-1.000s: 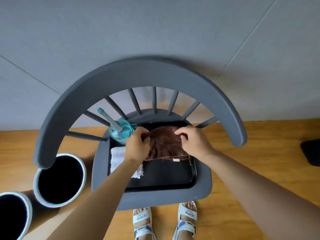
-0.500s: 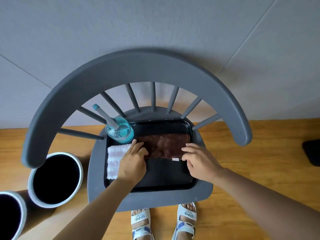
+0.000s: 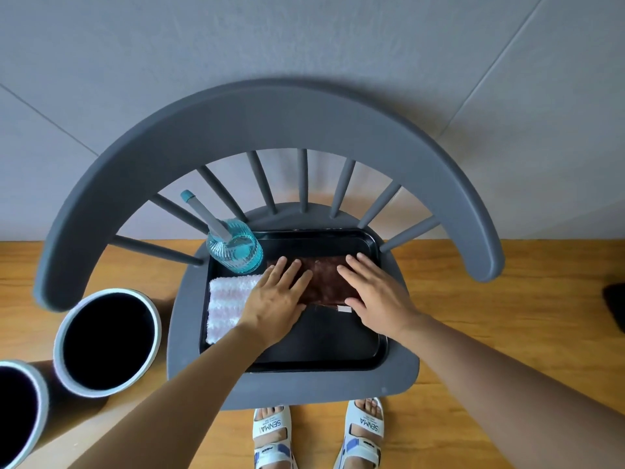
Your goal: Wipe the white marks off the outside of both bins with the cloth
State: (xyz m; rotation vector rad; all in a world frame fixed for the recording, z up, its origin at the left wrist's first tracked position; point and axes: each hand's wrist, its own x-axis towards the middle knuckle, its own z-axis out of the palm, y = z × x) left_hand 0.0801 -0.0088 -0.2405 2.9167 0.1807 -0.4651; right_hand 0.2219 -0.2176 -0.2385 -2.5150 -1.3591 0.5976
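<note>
Head view: I'm looking down over a grey spindle-back chair (image 3: 270,123) with a black tray (image 3: 338,353) on its seat, and both hands are on the tray.
Left hand: left hand (image 3: 275,299) lies flat, fingers straight and spread, pressing the left end of the brown cloth (image 3: 326,282); its heel overlaps the edge of the white towel (image 3: 226,299).
Right hand: right hand (image 3: 375,292) is flat too, fingers straight, palm down on the cloth's right end, beside the small white label (image 3: 344,309).
What just changed: a second ago both hands were pinching the cloth up in a bunch; half a second ago they were laying it down; now it's folded into a neat strip and being smoothed flat. Grip gone, palms on!
Cloth position: across the far half of the tray, touching the white towel on its left, just in front of the blue glass bottle (image 3: 235,247) with its grey spout.
Bins: near bin (image 3: 108,340) and far-left bin (image 3: 20,411) stand on the wooden floor left of the chair, well apart from the cloth, white rims up. Only the rims and dark insides are clear to me, so I can't tell about any marks.
My read: this looks like putting the cloth away, or folding it ready for wiping; I can't tell which.
Feet: sandals (image 3: 318,431) planted right below the seat.
</note>
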